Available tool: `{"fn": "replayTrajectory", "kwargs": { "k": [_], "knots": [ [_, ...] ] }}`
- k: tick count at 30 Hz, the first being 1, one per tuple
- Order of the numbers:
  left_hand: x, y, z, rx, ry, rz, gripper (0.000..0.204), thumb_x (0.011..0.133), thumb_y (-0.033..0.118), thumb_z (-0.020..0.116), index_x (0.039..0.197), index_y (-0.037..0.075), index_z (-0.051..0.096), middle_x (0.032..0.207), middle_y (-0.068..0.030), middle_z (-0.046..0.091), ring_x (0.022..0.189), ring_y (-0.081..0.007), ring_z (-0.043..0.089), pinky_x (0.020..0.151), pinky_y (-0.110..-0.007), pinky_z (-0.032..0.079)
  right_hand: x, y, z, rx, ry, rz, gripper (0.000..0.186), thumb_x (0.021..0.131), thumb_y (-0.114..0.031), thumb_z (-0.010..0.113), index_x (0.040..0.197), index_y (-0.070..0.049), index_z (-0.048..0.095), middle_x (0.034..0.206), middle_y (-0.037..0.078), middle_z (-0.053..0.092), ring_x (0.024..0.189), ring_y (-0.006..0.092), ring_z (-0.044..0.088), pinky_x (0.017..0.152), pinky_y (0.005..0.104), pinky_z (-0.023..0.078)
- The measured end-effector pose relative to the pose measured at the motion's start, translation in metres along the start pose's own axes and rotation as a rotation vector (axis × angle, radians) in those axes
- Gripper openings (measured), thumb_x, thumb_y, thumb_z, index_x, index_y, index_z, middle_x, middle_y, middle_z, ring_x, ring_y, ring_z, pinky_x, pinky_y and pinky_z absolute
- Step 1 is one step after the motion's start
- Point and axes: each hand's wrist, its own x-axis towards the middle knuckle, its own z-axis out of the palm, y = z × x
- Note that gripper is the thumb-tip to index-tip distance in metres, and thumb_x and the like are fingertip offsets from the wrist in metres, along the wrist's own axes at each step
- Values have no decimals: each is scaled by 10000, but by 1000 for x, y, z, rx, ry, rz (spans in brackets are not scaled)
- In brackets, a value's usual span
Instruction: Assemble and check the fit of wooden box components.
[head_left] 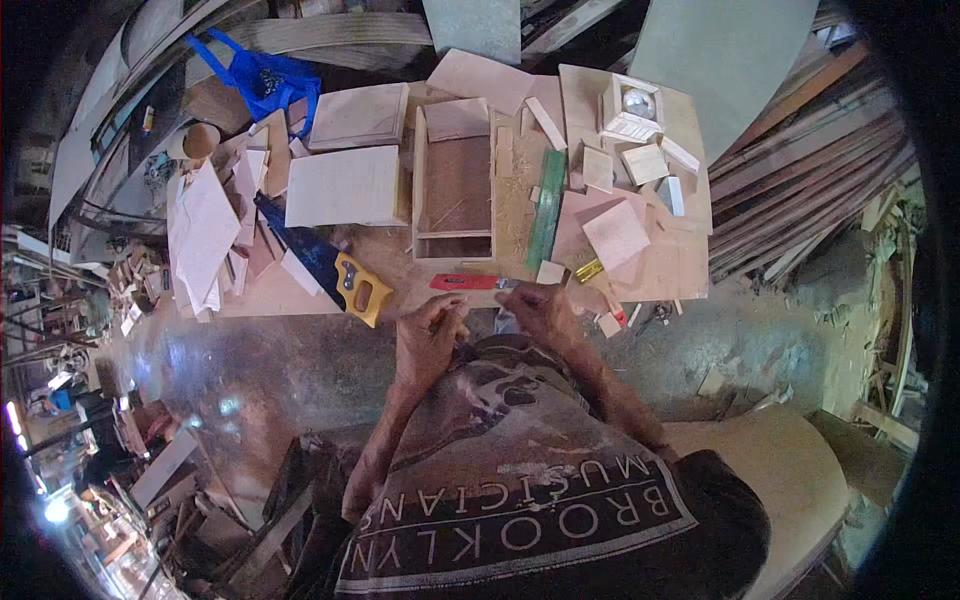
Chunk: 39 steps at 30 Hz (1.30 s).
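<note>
Both my hands are at the near edge of the worktable, above my lap. My left hand (pixel 430 330) is closed, its fingertips pinched together; whatever may be between them is too small to tell. My right hand (pixel 542 312) is curled too, its fingertips pointing toward the left hand, with its grip partly hidden. Just beyond them lies a flat red piece (pixel 464 282) with dark markings. Behind that stands an open wooden box (pixel 455 190) with a divider near its front. A handsaw (pixel 310 250) with a yellow handle rests left of my left hand.
A long green strip (pixel 546 205) lies right of the box. Two pale wooden panels (pixel 345 185) sit left of it. Offcuts (pixel 615 235) and a small wooden case (pixel 632 108) with a shiny dome occupy the right side. A blue bag (pixel 265 80) lies far left.
</note>
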Motion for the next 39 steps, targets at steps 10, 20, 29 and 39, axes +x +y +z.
{"fn": "replayTrajectory", "kwargs": {
  "k": [10, 20, 29, 39],
  "knots": [
    [-59, -53, -57, -352, -295, -101, 383, 917, 81, 624, 1276, -23, 541, 1131, -136, 663, 978, -140, 623, 801, -289, 543, -28, -23, 76, -232, -80, -448, 478, 732, -387, 776, 1059, -79, 614, 741, 111, 637, 675, 285, 651, 604, 401, 501],
    [-95, -87, -89, -68, -283, -13, 272, 850, 83, 705, 1092, -35, 661, 956, -111, 719, 870, -132, 659, 773, -272, 534, -78, -10, 135, -355, 61, -447, 746, 713, -375, 782, 1343, -111, 484, 849, 101, 629, 781, 283, 654, 672, 400, 513],
    [-96, -83, -99, -10, -227, 48, 288, 783, 146, 774, 978, -43, 674, 868, -105, 712, 791, -119, 655, 733, -299, 536, -93, -19, 139, -317, 5, -181, 829, 706, -444, 790, 1376, -98, 447, 1254, 197, 580, 1071, 331, 615, 883, 423, 501],
    [-68, -101, -86, -398, -750, -199, 353, 828, 100, 693, 1129, -37, 568, 950, -71, 663, 834, -135, 618, 765, -273, 495, -87, -53, 102, -500, -120, -422, 1045, 647, -511, 809, 1473, -124, 299, 1383, 219, 446, 1232, 363, 492, 1007, 468, 415]
  ]
}}
